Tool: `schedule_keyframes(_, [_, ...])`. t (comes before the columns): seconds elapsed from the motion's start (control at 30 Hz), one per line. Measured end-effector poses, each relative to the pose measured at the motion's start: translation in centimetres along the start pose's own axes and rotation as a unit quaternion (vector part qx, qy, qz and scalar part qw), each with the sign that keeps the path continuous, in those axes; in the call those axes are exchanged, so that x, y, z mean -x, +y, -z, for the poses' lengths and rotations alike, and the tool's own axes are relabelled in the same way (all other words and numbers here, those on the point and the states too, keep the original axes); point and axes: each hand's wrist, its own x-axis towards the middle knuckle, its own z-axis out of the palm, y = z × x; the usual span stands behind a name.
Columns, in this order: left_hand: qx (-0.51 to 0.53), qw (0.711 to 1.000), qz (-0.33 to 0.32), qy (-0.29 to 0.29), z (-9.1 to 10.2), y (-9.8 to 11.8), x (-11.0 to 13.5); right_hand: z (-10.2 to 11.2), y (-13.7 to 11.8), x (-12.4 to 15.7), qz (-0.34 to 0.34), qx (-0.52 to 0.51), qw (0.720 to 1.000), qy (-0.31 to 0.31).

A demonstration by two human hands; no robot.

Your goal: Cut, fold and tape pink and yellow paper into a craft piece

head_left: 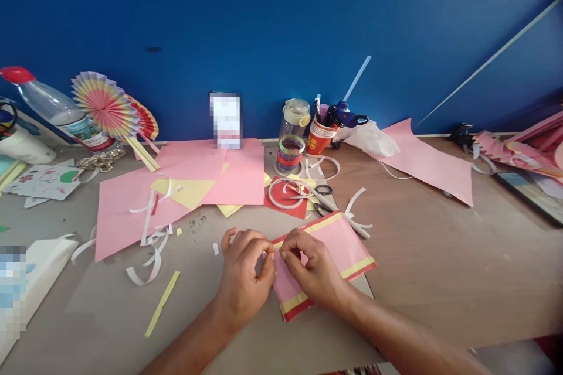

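My left hand (246,278) and my right hand (315,266) meet near the middle, each with thumb and forefinger pinched together. Whatever sits between the fingertips is too small to make out. Partly covered by my right hand lies a pink paper piece (343,240) with red and yellow bands along its edges. Beyond it, scissors (324,190) rest near a white tape roll (285,198) on a red paper square (297,211). To the left of my hands is a thin yellow paper strip (162,303).
Pink sheets (241,181), a yellow piece (193,190) and curled white strips (149,272) cover the left. At the back stand a phone (226,120), a jar (294,123), a red cup (319,137) with a glue gun (345,114), a paper fan (105,105) and a bottle (57,99).
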Motion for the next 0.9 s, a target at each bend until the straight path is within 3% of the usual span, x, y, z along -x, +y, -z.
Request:
schedule_keyframes(0.17, [0.056,0.998,0.034,0.008,-0.1,0.4,-0.4,-0.3,-0.2,-0.1,0.089,0.024,0.996,0.005])
schedule_keyframes(0.33, [0.142,0.978,0.152,-0.01,-0.3,-0.1,-0.9,-0.5,-0.5,-0.3,0.139,0.037,0.989,0.024])
schedule_keyframes(0.4, [0.131,0.973,0.187,0.019,0.2,-1.3,-1.3,-0.4,-0.6,0.0,0.157,0.039,0.987,0.016])
schedule_keyframes(0.43, [0.106,0.972,0.199,0.06,0.5,-2.0,-1.5,-0.2,-0.7,0.1,0.158,0.034,0.987,0.011])
schedule_keyframes(0.5, [0.076,0.97,0.211,0.099,1.2,-3.4,-1.9,0.0,-0.6,0.3,0.129,0.008,0.992,-0.001])
schedule_keyframes(0.57, [0.089,0.968,0.207,0.108,1.5,-4.2,-2.1,0.2,-0.2,0.1,0.054,-0.03,0.998,-0.01])
schedule_keyframes(0.7, [0.113,0.973,0.181,0.083,1.3,-3.7,-2.1,0.2,0.9,-0.7,-0.075,-0.083,0.993,-0.021])
schedule_keyframes(0.9, [0.098,0.986,0.125,0.056,1.2,-3.0,-1.8,0.0,1.2,-0.6,-0.114,-0.109,0.987,-0.014])
